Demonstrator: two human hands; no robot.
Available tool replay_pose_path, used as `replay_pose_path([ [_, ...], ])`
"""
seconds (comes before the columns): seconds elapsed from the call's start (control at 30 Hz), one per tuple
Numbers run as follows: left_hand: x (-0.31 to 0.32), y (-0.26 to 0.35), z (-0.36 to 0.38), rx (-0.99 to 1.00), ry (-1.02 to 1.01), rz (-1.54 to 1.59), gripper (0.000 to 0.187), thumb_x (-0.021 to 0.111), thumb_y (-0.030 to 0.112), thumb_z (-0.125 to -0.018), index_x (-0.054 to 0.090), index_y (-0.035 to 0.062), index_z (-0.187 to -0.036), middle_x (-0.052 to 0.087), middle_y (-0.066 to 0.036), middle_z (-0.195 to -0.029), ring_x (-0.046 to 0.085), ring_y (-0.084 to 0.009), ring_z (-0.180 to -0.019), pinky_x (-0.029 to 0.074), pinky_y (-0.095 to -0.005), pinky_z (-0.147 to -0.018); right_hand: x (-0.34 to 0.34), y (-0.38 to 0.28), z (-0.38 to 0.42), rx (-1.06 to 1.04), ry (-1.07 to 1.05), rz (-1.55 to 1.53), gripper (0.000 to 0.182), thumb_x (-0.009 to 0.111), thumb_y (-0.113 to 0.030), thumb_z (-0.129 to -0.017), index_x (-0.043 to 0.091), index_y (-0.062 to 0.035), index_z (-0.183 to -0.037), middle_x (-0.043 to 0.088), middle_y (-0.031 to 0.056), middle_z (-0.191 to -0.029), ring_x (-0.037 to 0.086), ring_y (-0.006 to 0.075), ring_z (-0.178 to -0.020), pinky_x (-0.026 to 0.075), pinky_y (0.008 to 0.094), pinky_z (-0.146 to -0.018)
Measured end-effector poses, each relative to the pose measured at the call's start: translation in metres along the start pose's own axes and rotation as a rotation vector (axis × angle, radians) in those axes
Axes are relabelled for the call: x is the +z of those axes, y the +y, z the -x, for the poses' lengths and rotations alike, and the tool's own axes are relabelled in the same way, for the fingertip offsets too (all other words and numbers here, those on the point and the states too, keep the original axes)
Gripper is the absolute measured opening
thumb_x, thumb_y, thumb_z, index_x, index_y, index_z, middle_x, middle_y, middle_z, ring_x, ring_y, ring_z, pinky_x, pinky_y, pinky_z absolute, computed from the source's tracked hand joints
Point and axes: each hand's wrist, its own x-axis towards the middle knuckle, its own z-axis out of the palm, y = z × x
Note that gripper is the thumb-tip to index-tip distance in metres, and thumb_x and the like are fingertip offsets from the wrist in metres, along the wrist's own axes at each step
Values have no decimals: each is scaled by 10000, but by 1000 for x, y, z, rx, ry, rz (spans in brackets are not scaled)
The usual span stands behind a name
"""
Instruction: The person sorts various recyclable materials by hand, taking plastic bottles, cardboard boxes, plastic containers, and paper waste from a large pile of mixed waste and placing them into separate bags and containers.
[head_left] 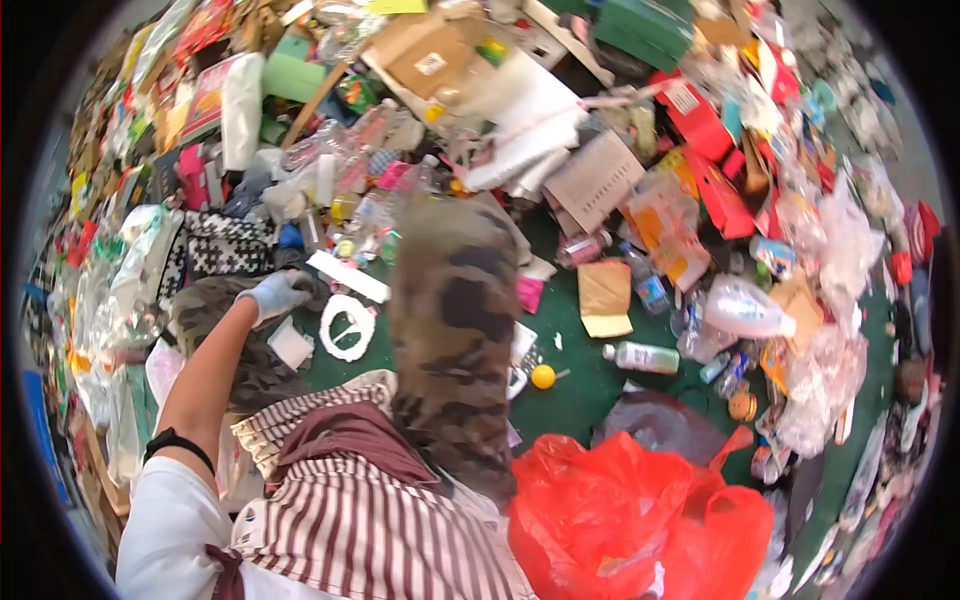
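1. The left hand [275,295], covered by a pale glove, is seen above a bent camouflage trouser leg [260,372]. Its fingers are bent and drawn together; whether anything is pinched beneath them cannot be told.
2. No right hand can be made out, so its state cannot be told.
3. Nearest the gloved fingers, a white strip [348,277] is seen just to their right. Its long axis is slanted from upper left to lower right, with the upper-left end nearer the glove. Of the two hands, only the left can be judged near it.
4. Just below the strip, a white ring [328,342] is laid flat on the green surface [560,410]. A small white piece [291,343] is seen to the ring's left, below the glove.
5. The strip and ring are separated from a yellow ball [543,376] and a labelled bottle [642,357] by the raised camouflage knee [455,300]. The bottle is laid on its side, its cap end turned left.
6. A patterned black-and-white cloth [228,245] is seen above the glove; a red plastic bag [620,510] is spread at lower right.
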Motion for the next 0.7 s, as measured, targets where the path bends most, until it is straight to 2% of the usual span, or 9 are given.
replay_pose_path([
  [0.07, -18, 21, 8, -147, -23, 264, 306, 617, 131, -791, 576, 62, -1086, 623, -66, -915, 566, -137, -849, 446, -257, -760, -10, -9, 1, -4, -12, 12, 339, 593, -249, -795, 592, -9, -1034, 621, 111, -903, 572, 178, -766, 467, 298, -648],
  [0.17, -27, -35, -29, 195, -47, 571, 338, 600, 131, -833, 536, 61, -1157, 582, -3, -897, 533, -99, -728, 449, -232, -641, -34, -30, 2, -27, -19, 7, 337, 598, -249, -792, 597, -4, -1023, 623, 109, -887, 571, 172, -742, 465, 293, -635],
  [0.27, -72, 1, -4, 131, -104, 717, 340, 608, 160, -840, 536, 56, -1156, 583, 1, -910, 529, -79, -719, 446, -228, -615, -73, -62, 9, -113, -9, -50, 336, 604, -249, -790, 602, 2, -1013, 624, 106, -870, 570, 166, -717, 463, 288, -622],
  [0.4, -109, 30, -1, 345, -101, 959, 353, 601, 181, -846, 522, 51, -1164, 607, -19, -954, 556, -81, -747, 448, -223, -635, -129, -148, 22, -394, 68, -245, 334, 611, -249, -786, 609, 9, -998, 626, 103, -848, 569, 158, -685, 460, 281, -604],
  [0.47, -122, 48, 2, 381, -65, 917, 346, 540, 191, -868, 507, 31, -1173, 590, -59, -1034, 583, -129, -858, 465, -268, -796, -147, -219, 31, -609, 85, -394, 333, 614, -249, -784, 612, 12, -991, 627, 101, -837, 568, 154, -669, 459, 277, -595],
  [0.57, -129, 58, 1, 511, -72, 879, 341, 512, 182, -879, 502, 12, -1175, 588, -72, -1049, 574, -147, -913, 460, -284, -813, -165, -384, 77, -936, 97, -538, 334, 625, -259, -779, 618, 17, -967, 628, 95, -826, 564, 147, -645, 448, 270, -575],
  [0.6, -129, 59, -2, 528, -82, 849, 339, 501, 179, -883, 501, 4, -1173, 588, -76, -1054, 569, -153, -934, 456, -287, -822, -173, -440, 94, -900, 57, -492, 319, 625, -243, -784, 614, 20, -965, 629, 90, -833, 567, 145, -686, 451, 267, -592],
  [0.63, -128, 58, -5, 528, -94, 887, 342, 500, 167, -879, 501, -6, -1173, 587, -80, -1057, 559, -153, -961, 448, -288, -837, -144, -495, 31, -1024, -125, -733, 293, 619, -211, -787, 610, 23, -964, 631, 76, -832, 564, 132, -701, 449, 257, -598],
  [0.7, -118, 49, -23, 409, 17, 727, 364, 578, 195, -851, 519, 54, -1182, 608, -47, -1010, 569, -113, -898, 454, -268, -794, -182, -586, 133, -963, -113, -759, 289, 609, -201, -784, 600, 14, -976, 635, 86, -826, 591, 170, -724, 469, 281, -645],
])
